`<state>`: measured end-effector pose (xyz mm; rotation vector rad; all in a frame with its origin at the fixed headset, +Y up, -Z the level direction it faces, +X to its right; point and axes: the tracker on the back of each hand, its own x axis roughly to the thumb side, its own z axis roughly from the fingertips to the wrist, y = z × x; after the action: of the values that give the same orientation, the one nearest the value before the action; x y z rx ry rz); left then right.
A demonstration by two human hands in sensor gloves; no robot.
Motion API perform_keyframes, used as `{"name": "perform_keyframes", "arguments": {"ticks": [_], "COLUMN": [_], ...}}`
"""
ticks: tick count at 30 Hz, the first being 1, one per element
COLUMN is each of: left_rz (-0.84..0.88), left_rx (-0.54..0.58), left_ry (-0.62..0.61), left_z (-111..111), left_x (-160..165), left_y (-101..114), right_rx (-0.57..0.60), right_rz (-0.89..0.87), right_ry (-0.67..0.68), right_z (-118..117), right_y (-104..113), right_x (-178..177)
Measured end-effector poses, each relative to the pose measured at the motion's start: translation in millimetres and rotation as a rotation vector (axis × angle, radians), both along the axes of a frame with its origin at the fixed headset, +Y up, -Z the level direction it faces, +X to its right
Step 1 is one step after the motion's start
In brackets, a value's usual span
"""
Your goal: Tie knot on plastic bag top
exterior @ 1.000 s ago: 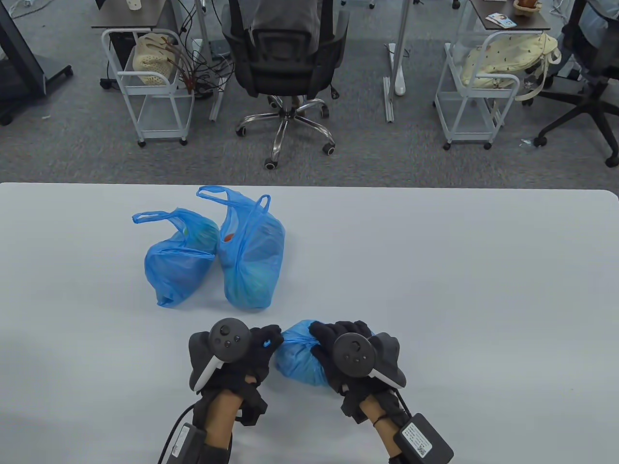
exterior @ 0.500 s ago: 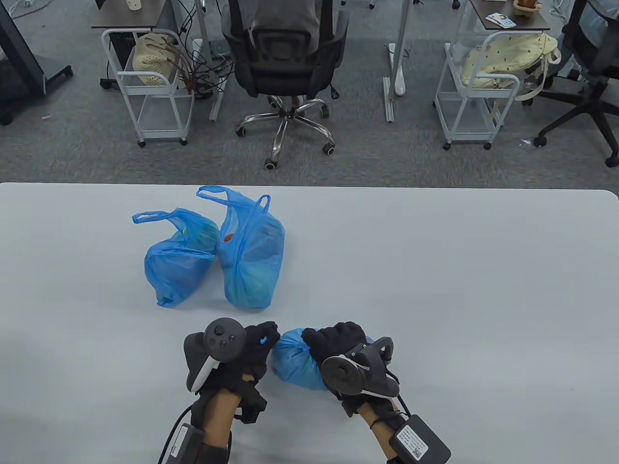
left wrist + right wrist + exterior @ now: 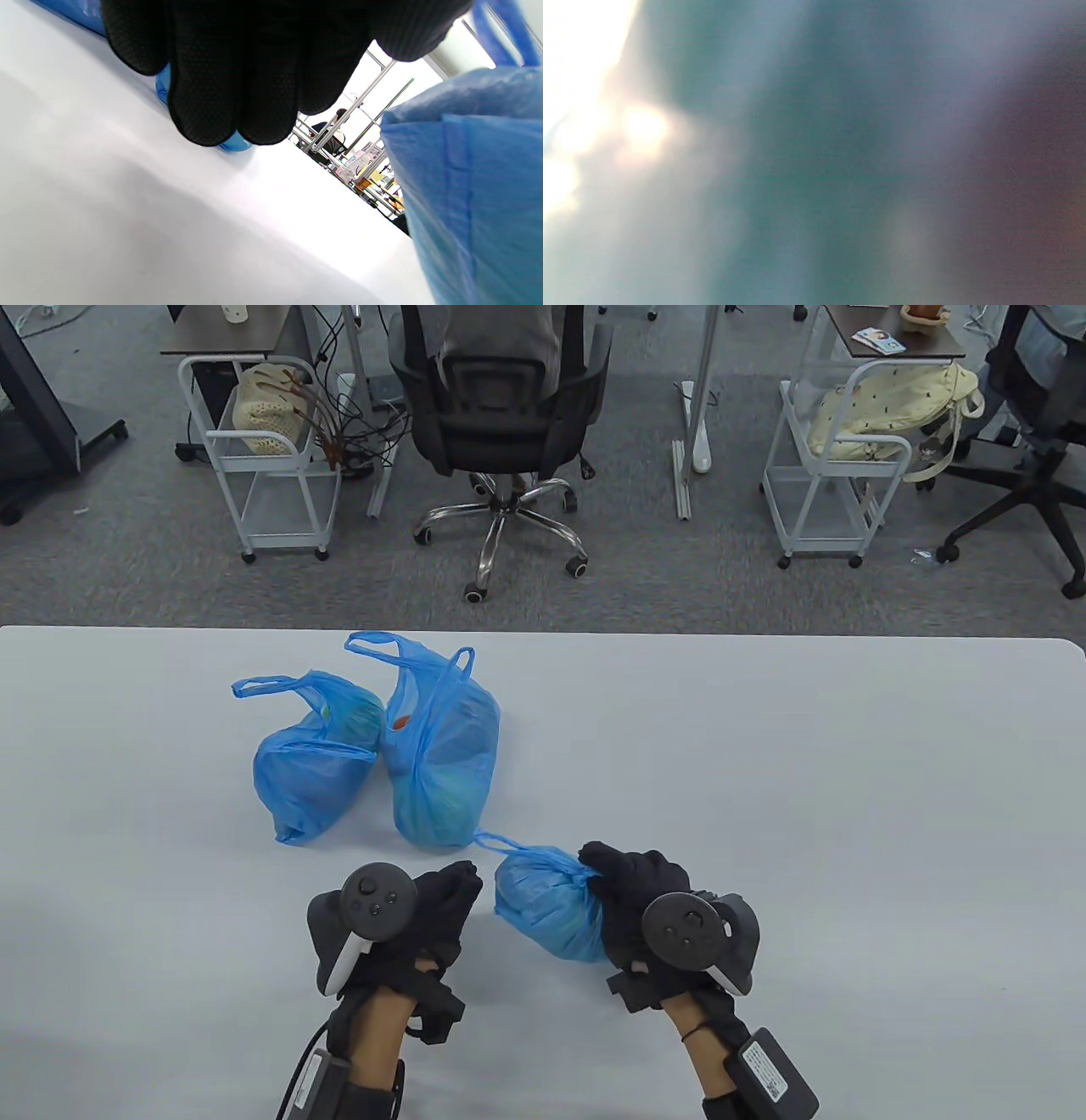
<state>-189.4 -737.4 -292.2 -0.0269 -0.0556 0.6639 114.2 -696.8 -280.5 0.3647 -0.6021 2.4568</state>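
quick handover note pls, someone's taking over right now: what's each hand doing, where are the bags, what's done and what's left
Left hand: off the plastic, fingers curled, holding nothing visible.
Right hand: grips the gathered top of the near bag.
Near bag: lies on the table between the hands; its top looks cinched, one loose handle trailing out toward the far bags. I cannot confirm the knot is tight.
Far left bag and far middle bag: side by side, handles loose and standing up, untied.
Left: check the near knot, then tie the other two.

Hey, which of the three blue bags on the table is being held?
The nearest blue bag, gripped at its gathered top by the right hand. The two bags behind lie untouched, handles loose.
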Motion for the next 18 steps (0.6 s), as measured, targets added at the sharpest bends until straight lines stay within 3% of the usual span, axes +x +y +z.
{"name": "perform_keyframes", "arguments": {"ticks": [9, 18], "left_rz": [-0.033, -0.036], "left_rx": [0.015, 0.026], "left_ry": [0.006, 0.039], "left_z": [-0.6, -2.8], "left_x": [-2.2, -7.5], "left_y": [0.2, -3.2], "right_rx": [0.151, 0.147], "right_rz": [0.087, 0.237], "right_ry": [-0.205, -0.383], "right_z": [-7.0, -51.6], "right_y": [9.0, 44.3], "right_x": [38.9, 79.0]}}
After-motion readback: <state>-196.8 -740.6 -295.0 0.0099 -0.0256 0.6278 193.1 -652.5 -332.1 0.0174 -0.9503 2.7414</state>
